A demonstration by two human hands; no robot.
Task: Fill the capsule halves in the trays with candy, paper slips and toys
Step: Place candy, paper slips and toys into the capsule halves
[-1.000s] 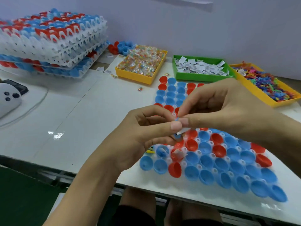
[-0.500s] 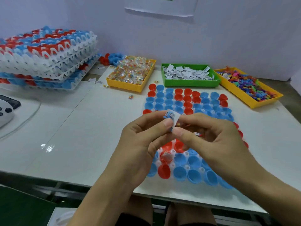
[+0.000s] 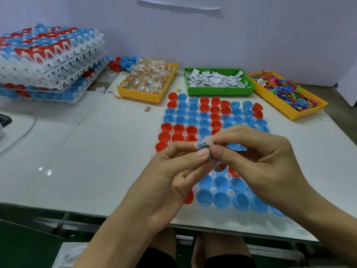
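Observation:
A tray of red and blue capsule halves (image 3: 204,120) lies flat on the white table in front of me. Above its middle, my left hand (image 3: 170,176) and my right hand (image 3: 257,161) both pinch one small white paper slip (image 3: 203,144) with blue print between thumbs and forefingers. The hands hide the capsule halves beneath them. At the back stand a yellow bin of wrapped candy (image 3: 148,80), a green bin of paper slips (image 3: 216,80) and a yellow bin of small colourful toys (image 3: 286,91).
A stack of white trays with red and blue capsule halves (image 3: 48,60) fills the back left. Loose capsule halves (image 3: 125,61) lie behind the candy bin, and stray candies (image 3: 147,109) near it. A cable (image 3: 21,134) runs along the left. The table's front edge is close to my body.
Both hands stay together with the slip, pinching it lower between the fingertips. The view has tilted up, so the hands sit further down the tray and more of the far capsule rows show.

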